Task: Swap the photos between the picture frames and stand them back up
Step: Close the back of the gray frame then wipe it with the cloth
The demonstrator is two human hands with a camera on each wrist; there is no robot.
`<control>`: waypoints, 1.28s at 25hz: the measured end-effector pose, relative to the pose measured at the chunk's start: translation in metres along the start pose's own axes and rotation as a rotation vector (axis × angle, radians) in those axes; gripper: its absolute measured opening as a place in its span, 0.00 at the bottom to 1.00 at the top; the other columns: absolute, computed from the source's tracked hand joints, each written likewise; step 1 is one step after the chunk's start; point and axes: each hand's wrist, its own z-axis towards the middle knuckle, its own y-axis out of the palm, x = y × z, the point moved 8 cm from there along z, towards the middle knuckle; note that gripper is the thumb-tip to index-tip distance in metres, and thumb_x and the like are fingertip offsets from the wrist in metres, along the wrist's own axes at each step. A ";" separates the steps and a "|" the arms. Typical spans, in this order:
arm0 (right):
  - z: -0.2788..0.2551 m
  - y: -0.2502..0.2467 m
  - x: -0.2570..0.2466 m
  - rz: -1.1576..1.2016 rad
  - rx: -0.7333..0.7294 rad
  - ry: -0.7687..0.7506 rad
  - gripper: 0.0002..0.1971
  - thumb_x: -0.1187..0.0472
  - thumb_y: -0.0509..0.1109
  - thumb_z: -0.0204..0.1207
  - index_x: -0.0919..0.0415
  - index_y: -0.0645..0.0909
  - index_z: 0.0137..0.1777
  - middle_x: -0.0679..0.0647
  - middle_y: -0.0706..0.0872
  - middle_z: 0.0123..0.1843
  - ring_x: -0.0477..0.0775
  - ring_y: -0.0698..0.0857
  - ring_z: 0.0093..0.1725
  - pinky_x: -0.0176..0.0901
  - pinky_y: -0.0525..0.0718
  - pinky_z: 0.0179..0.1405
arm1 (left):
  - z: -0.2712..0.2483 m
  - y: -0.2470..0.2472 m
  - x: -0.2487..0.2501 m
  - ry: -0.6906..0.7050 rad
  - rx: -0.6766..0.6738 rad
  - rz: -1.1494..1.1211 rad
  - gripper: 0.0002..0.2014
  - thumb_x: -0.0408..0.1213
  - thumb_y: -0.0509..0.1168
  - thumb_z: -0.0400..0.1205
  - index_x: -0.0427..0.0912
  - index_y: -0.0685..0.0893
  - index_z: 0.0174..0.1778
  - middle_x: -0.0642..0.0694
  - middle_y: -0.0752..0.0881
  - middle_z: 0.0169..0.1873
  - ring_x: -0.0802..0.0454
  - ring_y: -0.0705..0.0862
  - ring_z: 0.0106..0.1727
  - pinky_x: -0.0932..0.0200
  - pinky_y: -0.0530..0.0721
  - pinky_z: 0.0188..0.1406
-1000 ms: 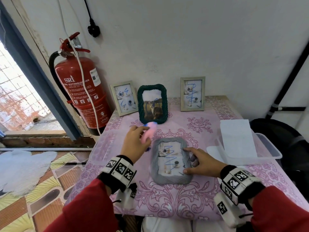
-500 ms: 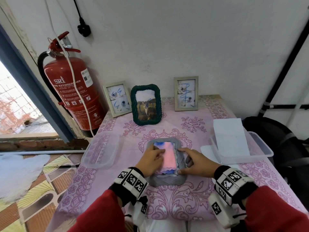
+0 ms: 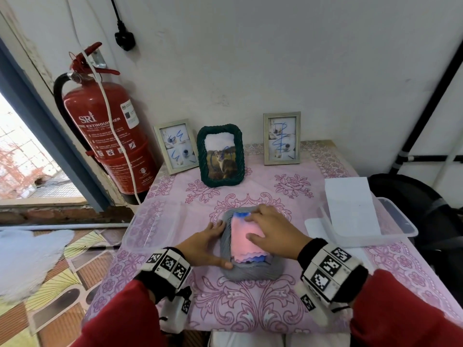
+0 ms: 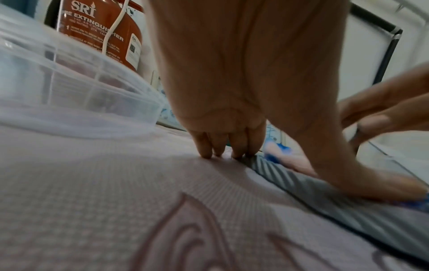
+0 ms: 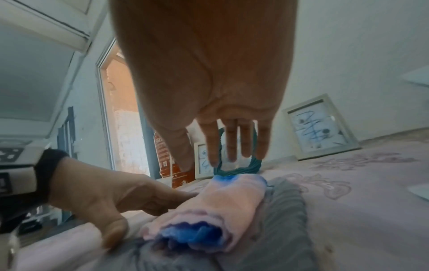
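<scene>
**Wiping the flat-lying frame**

Grey frame (image 3: 250,269) lies face-up under both hands. Left hand (image 3: 200,246), fingers (image 4: 204,146) straight, braces its edge against sliding; right hand (image 3: 273,229), fingers extended, hovers over the pink cloth (image 3: 246,237), seemingly for cleaning.

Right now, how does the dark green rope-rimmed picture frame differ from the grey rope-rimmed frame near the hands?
The dark green rope-rimmed picture frame stands upright near the wall; the grey rope-rimmed frame lies flat. The green one shows a cat photo; a folded pink and blue cloth covers the grey one's face. No hand touches the green frame; the left hand touches the grey frame. Both have twisted rims.
</scene>
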 end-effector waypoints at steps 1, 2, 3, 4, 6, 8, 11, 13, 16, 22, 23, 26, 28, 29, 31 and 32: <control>0.006 0.008 -0.005 -0.036 -0.067 -0.041 0.31 0.48 0.66 0.77 0.58 0.65 0.78 0.57 0.69 0.74 0.58 0.65 0.76 0.49 0.64 0.76 | 0.000 0.002 -0.002 0.005 -0.007 -0.007 0.56 0.52 0.75 0.69 0.46 0.44 0.83 0.49 0.43 0.83 0.54 0.38 0.83 0.59 0.41 0.80; 0.011 0.019 -0.006 -0.087 -0.171 -0.056 0.34 0.46 0.67 0.76 0.58 0.62 0.79 0.57 0.66 0.78 0.57 0.63 0.78 0.49 0.63 0.77 | -0.001 0.004 -0.002 0.015 -0.005 -0.024 0.56 0.51 0.76 0.69 0.45 0.43 0.83 0.50 0.42 0.83 0.55 0.36 0.83 0.59 0.41 0.80; 0.014 0.028 -0.002 -0.146 -0.260 -0.056 0.38 0.44 0.67 0.76 0.58 0.59 0.81 0.56 0.63 0.81 0.57 0.61 0.80 0.49 0.61 0.78 | -0.002 0.005 -0.003 0.022 0.000 -0.042 0.57 0.51 0.77 0.68 0.46 0.43 0.83 0.50 0.41 0.83 0.55 0.36 0.82 0.61 0.40 0.79; 0.017 0.032 0.003 -0.190 -0.298 -0.055 0.39 0.43 0.67 0.75 0.57 0.57 0.82 0.56 0.60 0.82 0.56 0.59 0.81 0.50 0.60 0.79 | -0.002 0.005 -0.002 0.024 0.000 -0.053 0.58 0.51 0.77 0.68 0.46 0.43 0.83 0.50 0.41 0.83 0.56 0.35 0.82 0.63 0.39 0.77; 0.026 0.029 0.009 -0.199 -0.257 -0.056 0.36 0.45 0.68 0.76 0.55 0.60 0.80 0.55 0.63 0.81 0.56 0.62 0.80 0.51 0.62 0.78 | 0.001 0.006 -0.003 0.014 -0.018 -0.043 0.59 0.53 0.77 0.67 0.47 0.41 0.83 0.50 0.40 0.83 0.58 0.34 0.81 0.66 0.39 0.73; 0.035 0.021 0.007 -0.195 -0.179 -0.079 0.28 0.50 0.68 0.76 0.57 0.70 0.74 0.57 0.73 0.74 0.58 0.71 0.73 0.50 0.68 0.72 | 0.004 0.005 -0.004 -0.004 -0.032 -0.003 0.60 0.55 0.77 0.67 0.48 0.40 0.82 0.49 0.39 0.83 0.57 0.35 0.81 0.64 0.40 0.74; 0.041 0.017 -0.005 -0.231 -0.147 -0.142 0.15 0.57 0.66 0.76 0.61 0.80 0.61 0.58 0.80 0.60 0.59 0.77 0.61 0.51 0.73 0.61 | 0.005 0.004 -0.003 -0.020 -0.020 0.082 0.61 0.58 0.76 0.65 0.48 0.40 0.82 0.47 0.41 0.83 0.54 0.38 0.83 0.58 0.43 0.80; 0.033 0.022 -0.012 -0.198 -0.193 -0.193 0.12 0.61 0.64 0.76 0.63 0.82 0.56 0.59 0.81 0.56 0.58 0.77 0.58 0.53 0.73 0.59 | 0.005 0.002 -0.002 -0.025 -0.007 0.117 0.61 0.59 0.77 0.64 0.48 0.42 0.83 0.46 0.44 0.83 0.51 0.42 0.83 0.57 0.46 0.80; 0.006 0.032 -0.020 -0.172 -0.195 -0.297 0.11 0.62 0.63 0.76 0.59 0.82 0.55 0.56 0.81 0.54 0.57 0.76 0.56 0.53 0.74 0.57 | 0.007 -0.001 0.001 -0.024 -0.016 0.158 0.61 0.60 0.77 0.63 0.47 0.44 0.83 0.44 0.48 0.83 0.47 0.48 0.84 0.57 0.50 0.81; -0.028 0.040 -0.009 -0.374 -0.103 -0.402 0.15 0.57 0.55 0.81 0.53 0.73 0.65 0.49 0.79 0.63 0.53 0.74 0.62 0.46 0.70 0.62 | 0.008 -0.002 0.006 -0.025 -0.043 0.263 0.61 0.62 0.76 0.63 0.46 0.45 0.83 0.42 0.49 0.83 0.45 0.50 0.84 0.54 0.52 0.81; -0.025 0.039 -0.006 -0.394 -0.101 -0.397 0.16 0.57 0.55 0.81 0.53 0.73 0.66 0.49 0.78 0.63 0.53 0.74 0.63 0.46 0.70 0.62 | 0.007 -0.003 0.006 -0.021 -0.040 0.254 0.60 0.62 0.75 0.64 0.46 0.45 0.83 0.43 0.49 0.83 0.46 0.50 0.84 0.56 0.52 0.81; -0.007 0.032 0.002 -0.423 -0.083 -0.356 0.16 0.57 0.54 0.82 0.52 0.71 0.68 0.49 0.78 0.65 0.53 0.73 0.64 0.46 0.70 0.64 | 0.004 -0.002 0.007 -0.010 -0.025 0.213 0.58 0.60 0.75 0.66 0.48 0.44 0.83 0.44 0.46 0.83 0.47 0.50 0.84 0.59 0.51 0.79; 0.007 0.027 0.008 -0.425 -0.074 -0.332 0.15 0.59 0.54 0.82 0.52 0.72 0.67 0.49 0.78 0.65 0.53 0.73 0.65 0.46 0.68 0.65 | 0.002 -0.002 0.007 -0.008 -0.026 0.201 0.58 0.60 0.75 0.66 0.48 0.43 0.83 0.43 0.44 0.83 0.47 0.49 0.84 0.59 0.50 0.79; 0.014 0.025 0.010 -0.429 -0.073 -0.322 0.15 0.60 0.54 0.82 0.52 0.72 0.67 0.49 0.78 0.65 0.54 0.73 0.65 0.45 0.66 0.65 | 0.001 -0.002 0.007 -0.008 -0.027 0.200 0.58 0.60 0.75 0.67 0.48 0.43 0.83 0.43 0.44 0.83 0.47 0.49 0.84 0.59 0.50 0.79; 0.033 0.023 0.011 -0.440 -0.083 -0.279 0.15 0.60 0.55 0.83 0.54 0.73 0.67 0.51 0.78 0.66 0.55 0.72 0.64 0.45 0.65 0.63 | 0.000 -0.001 0.007 -0.008 -0.034 0.199 0.58 0.60 0.74 0.66 0.48 0.43 0.83 0.43 0.45 0.83 0.47 0.49 0.84 0.58 0.51 0.80; 0.041 0.022 0.012 -0.434 -0.092 -0.249 0.14 0.60 0.55 0.83 0.54 0.73 0.67 0.52 0.78 0.66 0.55 0.72 0.63 0.46 0.66 0.61 | 0.000 -0.002 0.007 -0.009 -0.035 0.203 0.58 0.61 0.74 0.66 0.49 0.44 0.83 0.44 0.46 0.83 0.47 0.51 0.84 0.58 0.52 0.80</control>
